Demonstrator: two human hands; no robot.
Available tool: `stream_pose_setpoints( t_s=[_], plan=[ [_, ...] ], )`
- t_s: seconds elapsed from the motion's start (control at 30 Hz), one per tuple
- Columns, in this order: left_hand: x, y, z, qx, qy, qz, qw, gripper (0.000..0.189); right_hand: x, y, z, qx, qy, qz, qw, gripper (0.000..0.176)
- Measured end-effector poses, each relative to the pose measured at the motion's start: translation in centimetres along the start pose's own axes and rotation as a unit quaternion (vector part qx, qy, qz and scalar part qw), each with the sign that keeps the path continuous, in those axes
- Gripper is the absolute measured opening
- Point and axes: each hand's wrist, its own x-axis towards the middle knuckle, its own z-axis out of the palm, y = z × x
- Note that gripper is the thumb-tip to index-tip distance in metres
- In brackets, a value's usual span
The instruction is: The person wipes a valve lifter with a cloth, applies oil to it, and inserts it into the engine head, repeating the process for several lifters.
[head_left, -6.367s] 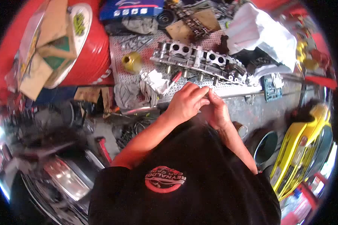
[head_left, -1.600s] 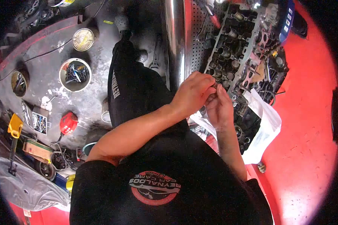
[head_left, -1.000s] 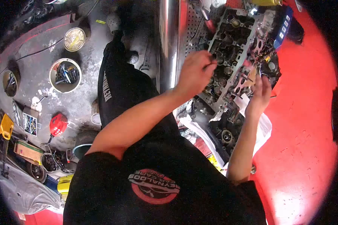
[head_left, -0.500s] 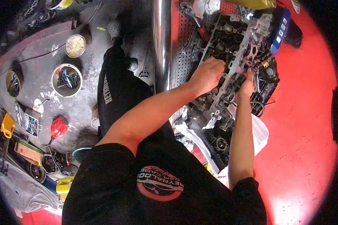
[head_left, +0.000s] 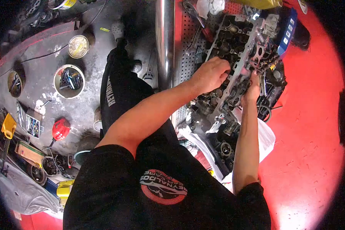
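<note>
A cylinder head (head_left: 239, 63) with exposed valve gear lies on a perforated metal bench top. My left hand (head_left: 212, 75) is over its near-left side, fingers curled down and pressed together; whatever is between the fingertips is too small or hidden to name. Against the right side of the casting is my right hand (head_left: 252, 89), its thumb pointing up and its other fingers wrapped out of sight among the metal parts. Just beyond that thumb is a flat metal gasket or flange with oval holes (head_left: 258, 53). Dark hoses and brackets crowd the right side.
A wrench (head_left: 195, 38) and a red-handled ratchet (head_left: 206, 32) lie on the perforated top (head_left: 186, 69). A shiny post (head_left: 165, 42) stands left of it. Buckets of parts (head_left: 56, 90), a red container (head_left: 61, 129) and tools sit on the grey floor. A blue strip (head_left: 286, 34) lies at upper right.
My left hand has rolled slightly, showing more of its curled fingers and thumb over the casting. My right hand stays at nearly the same place. The view has shifted a little.
</note>
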Motion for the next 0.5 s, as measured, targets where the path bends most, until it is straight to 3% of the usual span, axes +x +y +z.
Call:
stream_pose_setpoints(
  t_s=[0.13,0.23,0.3,0.4,0.5],
  plan=[
    [-0.1,0.0,-0.2,-0.03,0.033,-0.079,0.996,0.024,-0.2,-0.2,0.1,0.004,0.01,0.018,1.0,0.049],
    [0.1,-0.2,0.3,-0.193,0.115,-0.217,0.95,0.024,0.0,0.0,-0.4,0.023,-0.005,0.036,0.999,0.046],
    [-0.2,0.1,0.1,-0.096,0.087,-0.171,0.977,0.022,-0.1,-0.1,-0.7,0.05,-0.018,0.082,0.995,0.045],
    [-0.2,1.1,0.0,-0.015,0.043,-0.116,0.992,0.02,-0.5,-0.2,0.3,0.012,0.0,0.02,1.0,0.03],
    [-0.3,1.0,0.4,0.02,0.022,-0.081,0.996,0.018,-1.6,-1.1,1.6,0.034,-0.006,0.018,0.999,0.032]
  ],
)
